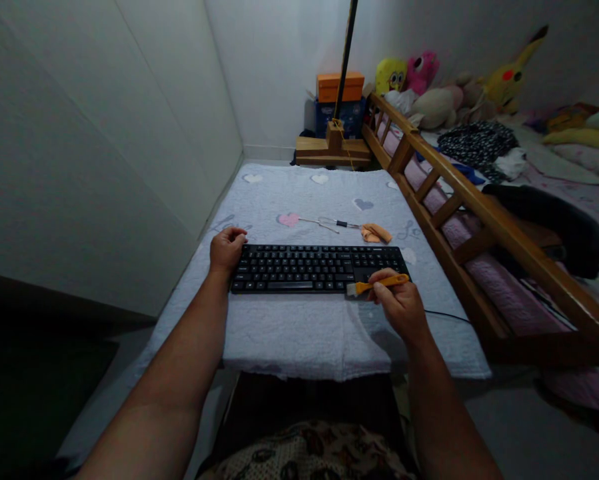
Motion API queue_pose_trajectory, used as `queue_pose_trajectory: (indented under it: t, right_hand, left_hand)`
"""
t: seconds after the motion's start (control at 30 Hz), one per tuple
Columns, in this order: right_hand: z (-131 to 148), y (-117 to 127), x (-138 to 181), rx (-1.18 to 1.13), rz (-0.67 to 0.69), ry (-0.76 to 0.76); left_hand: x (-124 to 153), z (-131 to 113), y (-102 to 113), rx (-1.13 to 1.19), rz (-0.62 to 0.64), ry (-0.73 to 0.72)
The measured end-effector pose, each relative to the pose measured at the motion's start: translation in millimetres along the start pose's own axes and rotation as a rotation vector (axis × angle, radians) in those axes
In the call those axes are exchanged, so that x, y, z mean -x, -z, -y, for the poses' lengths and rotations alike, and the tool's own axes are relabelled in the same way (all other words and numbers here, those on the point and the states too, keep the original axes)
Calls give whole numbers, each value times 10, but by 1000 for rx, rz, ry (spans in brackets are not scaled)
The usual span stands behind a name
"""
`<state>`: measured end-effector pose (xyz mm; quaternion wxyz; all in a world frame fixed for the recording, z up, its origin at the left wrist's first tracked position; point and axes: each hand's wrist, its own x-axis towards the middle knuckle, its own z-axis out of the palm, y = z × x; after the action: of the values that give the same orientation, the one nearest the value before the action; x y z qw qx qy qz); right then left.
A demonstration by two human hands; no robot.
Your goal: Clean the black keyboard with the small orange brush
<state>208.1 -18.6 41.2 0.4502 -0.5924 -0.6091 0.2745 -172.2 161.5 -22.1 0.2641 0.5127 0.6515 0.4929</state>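
Note:
A black keyboard lies flat across the cloth-covered table. My left hand is at its left end, fingers curled round the upper left corner. Between the thumb and fingers of my right hand is a small brush with an orange handle. Its pale bristles point left, at the front edge of the keyboard below the right-hand keys. Part of the number pad is hidden behind my right hand. Behind the keyboard lie a crumpled orange-brown cloth and a thin wire tool with a dark grip.
A light cloth with hearts covers the table. The keyboard's cable runs off to the right. A wooden bed rail borders the right side, a pale wall panel the left. A wooden stand and boxes are at the back.

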Motion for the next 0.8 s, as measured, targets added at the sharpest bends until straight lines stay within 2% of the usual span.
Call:
queue_pose_trajectory:
  t: [0.07, 0.17, 0.4, 0.6, 0.8]
  right_hand:
    - [15, 25, 23, -44, -22, -18]
    - [61, -29, 67, -98, 43, -13]
    - [144, -402, 170, -127, 146, 104]
    - [30, -606, 213, -155, 107, 108]
    - [-15, -562, 207, -111, 65, 118]
  left_hand:
    - [3, -2, 4, -4, 3, 0]
    - [3, 9, 5, 1, 1, 2]
    - [2, 8, 6, -15, -5, -4]
    - [16, -10, 3, -9, -13, 4]
    - [4, 7, 2, -9, -3, 1]
